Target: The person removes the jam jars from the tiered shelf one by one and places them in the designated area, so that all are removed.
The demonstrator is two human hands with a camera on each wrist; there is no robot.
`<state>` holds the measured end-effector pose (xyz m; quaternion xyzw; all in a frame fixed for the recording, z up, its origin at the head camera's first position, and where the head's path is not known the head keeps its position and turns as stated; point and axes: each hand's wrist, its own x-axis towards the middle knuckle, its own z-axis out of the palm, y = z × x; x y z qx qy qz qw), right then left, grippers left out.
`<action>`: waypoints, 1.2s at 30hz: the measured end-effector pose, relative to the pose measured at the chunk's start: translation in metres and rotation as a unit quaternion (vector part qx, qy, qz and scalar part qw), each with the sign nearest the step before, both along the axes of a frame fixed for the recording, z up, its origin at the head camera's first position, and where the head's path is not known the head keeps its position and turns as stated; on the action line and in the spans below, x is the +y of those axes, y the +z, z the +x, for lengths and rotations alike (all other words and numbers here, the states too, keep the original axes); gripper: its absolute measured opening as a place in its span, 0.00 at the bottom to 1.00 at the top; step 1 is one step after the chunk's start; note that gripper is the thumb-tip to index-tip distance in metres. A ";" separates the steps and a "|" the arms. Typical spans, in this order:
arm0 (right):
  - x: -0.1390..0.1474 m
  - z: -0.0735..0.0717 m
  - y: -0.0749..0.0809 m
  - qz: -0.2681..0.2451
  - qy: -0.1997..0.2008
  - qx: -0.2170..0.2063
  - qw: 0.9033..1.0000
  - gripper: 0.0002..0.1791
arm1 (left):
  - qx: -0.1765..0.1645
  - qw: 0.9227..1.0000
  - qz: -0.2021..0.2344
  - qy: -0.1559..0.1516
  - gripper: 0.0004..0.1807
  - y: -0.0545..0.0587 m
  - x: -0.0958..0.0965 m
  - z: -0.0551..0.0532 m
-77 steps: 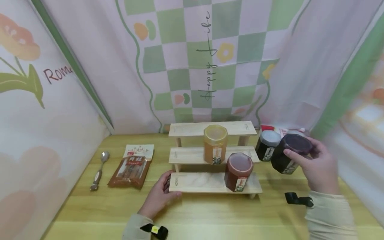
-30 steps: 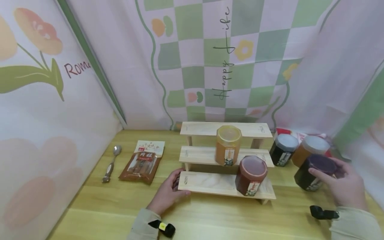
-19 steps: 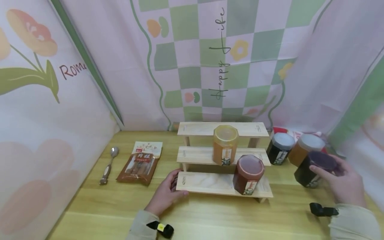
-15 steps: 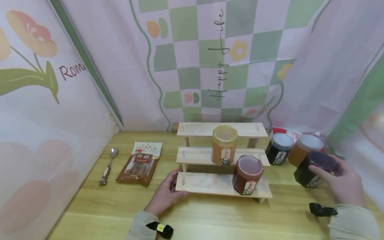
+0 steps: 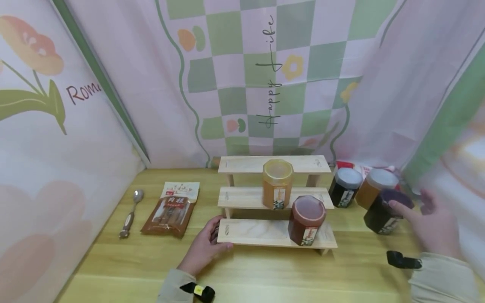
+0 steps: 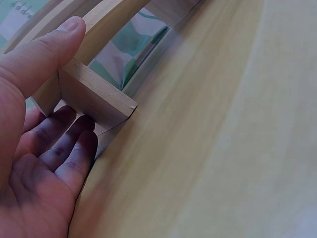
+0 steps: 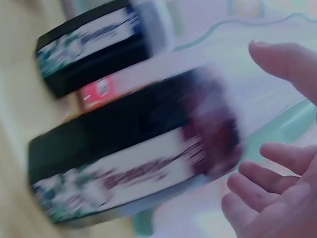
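My left hand (image 5: 204, 248) grips the left end of the three-tier wooden shelf (image 5: 254, 231), thumb along the bottom tier's front and fingers tucked behind the leg in the left wrist view. At the right, a dark jar (image 5: 382, 219) with a purple lid stands on the table. My right hand (image 5: 435, 227) is just right of it; the right wrist view shows its fingers (image 7: 257, 193) spread and apart from the lid. A red-brown jar (image 5: 306, 223) sits on the bottom tier, and a yellow-lidded honey-coloured jar (image 5: 278, 189) on the middle tier.
A white-lidded black jar (image 5: 345, 193) and an amber jar (image 5: 365, 191) stand right of the shelf, a red-and-white packet (image 5: 345, 165) behind them. On the left lie a brown packet of bark-like sticks (image 5: 170, 214) and a spoon (image 5: 130, 214). Printed curtains (image 5: 250, 101) surround the wooden table (image 5: 265, 273).
My right hand has carried the purple-lidded jar rightward and down to the table in front of the amber jar, then let go. My left hand keeps its hold on the shelf.
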<state>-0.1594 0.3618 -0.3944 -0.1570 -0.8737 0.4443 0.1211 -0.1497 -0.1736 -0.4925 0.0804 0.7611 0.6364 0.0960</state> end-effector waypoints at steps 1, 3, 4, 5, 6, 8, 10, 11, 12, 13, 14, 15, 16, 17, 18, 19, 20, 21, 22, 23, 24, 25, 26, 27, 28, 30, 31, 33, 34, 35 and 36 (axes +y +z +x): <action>-0.002 0.002 0.005 -0.005 -0.008 0.008 1.000 0.56 | -0.002 1.000 0.001 0.000 0.54 0.001 0.000 0.000; -0.007 0.007 0.014 -0.013 -0.018 0.029 0.999 0.55 | -0.002 1.000 0.002 0.000 0.54 0.001 0.001 0.001; -0.010 0.009 0.018 -0.013 -0.019 0.039 0.999 0.53 | -0.001 1.000 0.001 0.000 0.54 0.001 0.001 0.001; -0.013 0.011 0.023 -0.015 -0.021 0.046 0.999 0.52 | 0.000 1.000 0.000 0.000 0.54 0.001 0.001 0.001; -0.016 0.013 0.027 -0.014 -0.022 0.050 0.998 0.52 | 0.001 1.000 -0.001 0.000 0.54 0.000 0.002 0.001; -0.025 0.016 0.035 -0.023 -0.024 0.058 0.998 0.50 | 0.004 1.000 -0.006 -0.001 0.55 -0.001 0.001 0.000; -0.035 0.018 0.043 -0.038 -0.014 0.068 0.997 0.48 | 0.005 1.000 -0.007 -0.002 0.55 -0.001 0.001 0.000; -0.040 0.018 0.046 -0.052 -0.006 0.078 0.996 0.47 | 0.005 1.000 -0.007 -0.002 0.55 -0.002 0.001 0.000; -0.045 0.018 0.049 -0.071 0.008 0.092 0.993 0.45 | 0.005 1.000 -0.007 -0.001 0.55 -0.002 0.001 0.000; -0.050 0.017 0.052 -0.091 0.025 0.108 0.990 0.44 | 0.006 1.000 -0.007 0.000 0.55 -0.002 0.001 0.000; -0.055 0.017 0.055 -0.109 0.044 0.124 0.985 0.43 | 0.007 1.000 -0.006 0.002 0.56 -0.001 0.001 0.000; -0.060 0.016 0.058 -0.108 0.063 0.136 0.983 0.41 | 0.009 1.000 -0.007 0.004 0.56 -0.001 0.000 0.000; -0.065 0.015 0.060 -0.105 0.079 0.146 0.981 0.40 | 0.012 1.000 -0.009 0.005 0.56 -0.001 0.000 0.000; -0.070 0.014 0.063 -0.101 0.095 0.150 0.979 0.39 | 0.014 1.000 -0.010 0.005 0.56 0.000 0.000 0.000; -0.074 0.013 0.066 -0.088 0.109 0.151 0.979 0.38 | 0.016 1.000 -0.012 0.006 0.56 0.000 0.000 0.000; -0.079 0.012 0.068 -0.069 0.119 0.147 0.979 0.37 | 0.017 1.000 -0.013 0.006 0.56 0.000 0.001 0.000; -0.084 0.010 0.071 -0.048 0.130 0.142 0.980 0.37 | 0.018 1.000 -0.013 0.005 0.56 0.001 0.001 0.000; -0.088 0.009 0.073 -0.030 0.143 0.136 0.980 0.37 | 0.018 1.000 -0.011 0.004 0.56 0.001 0.001 0.000; -0.093 0.006 0.075 -0.029 0.158 0.131 0.978 0.37 | 0.021 1.000 -0.009 0.002 0.56 0.001 0.001 0.000; -0.098 0.004 0.077 -0.028 0.174 0.129 0.976 0.37 | 0.020 1.000 -0.007 0.001 0.56 0.001 0.001 0.000; -0.104 0.002 0.079 -0.024 0.189 0.130 0.973 0.37 | 0.019 1.000 -0.006 0.001 0.56 0.001 0.001 0.000; -0.109 -0.001 0.081 -0.023 0.207 0.133 0.969 0.36 | 0.019 1.000 -0.004 0.001 0.55 0.001 0.001 0.000; -0.114 -0.004 0.082 -0.024 0.226 0.136 0.964 0.36 | 0.020 1.000 -0.002 0.000 0.55 0.001 0.001 0.000; -0.120 -0.006 0.083 -0.025 0.242 0.139 0.960 0.36 | 0.020 1.000 -0.002 0.000 0.55 0.001 0.001 0.000; -0.125 -0.008 0.084 -0.019 0.256 0.141 0.956 0.37 | 0.020 1.000 -0.002 0.000 0.55 0.001 0.001 0.000; -0.135 -0.011 0.087 -0.004 0.281 0.142 0.949 0.37 | 0.019 1.000 0.000 0.001 0.55 0.002 0.001 0.000; -0.140 -0.012 0.088 0.004 0.290 0.136 0.947 0.38 | 0.019 1.000 0.001 0.001 0.54 0.002 0.001 0.000; -0.149 -0.014 0.089 0.019 0.305 0.120 0.944 0.40 | 0.017 1.000 0.001 0.001 0.54 0.003 0.002 0.001; -0.154 -0.016 0.090 0.024 0.313 0.112 0.943 0.40 | 0.016 1.000 0.002 0.001 0.54 0.004 0.002 0.001; -0.159 -0.017 0.090 0.022 0.320 0.102 0.942 0.41 | 0.017 1.000 0.002 0.001 0.54 0.004 0.002 0.001; -0.164 -0.019 0.090 0.021 0.326 0.091 0.941 0.42 | 0.016 1.000 0.000 0.000 0.54 0.004 0.002 0.001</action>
